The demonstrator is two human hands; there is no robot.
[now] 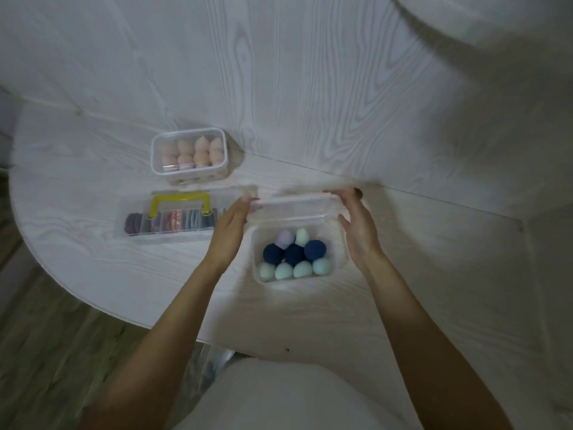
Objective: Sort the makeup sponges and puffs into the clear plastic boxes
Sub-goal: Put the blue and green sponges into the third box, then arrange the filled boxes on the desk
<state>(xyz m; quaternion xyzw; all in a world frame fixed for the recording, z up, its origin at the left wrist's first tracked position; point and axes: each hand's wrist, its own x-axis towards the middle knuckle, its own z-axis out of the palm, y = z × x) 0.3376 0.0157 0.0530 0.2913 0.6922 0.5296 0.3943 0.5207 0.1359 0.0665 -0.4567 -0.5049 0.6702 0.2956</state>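
I am watching for a misaligned closure: the clear lid (290, 207) is hovering tilted over the far edge of the open box (336, 268), and if it is coming down skewed it may be pinching the top lavender sponge (286, 237) or nudging the box along the white table (93, 259). The left hand (229, 226) is gripping the lid's left end, fingers curled at its corner; a slip there would be dropping the lid onto the handled puff case (173, 218) just beside it. The right hand (356, 225) is holding the lid's right end, fingers hooked over the far rim (thumb placement unclear to me). Navy and mint sponges are sitting inside the box, while the peach sponge box (190, 153) is standing closed, farther back on the left.
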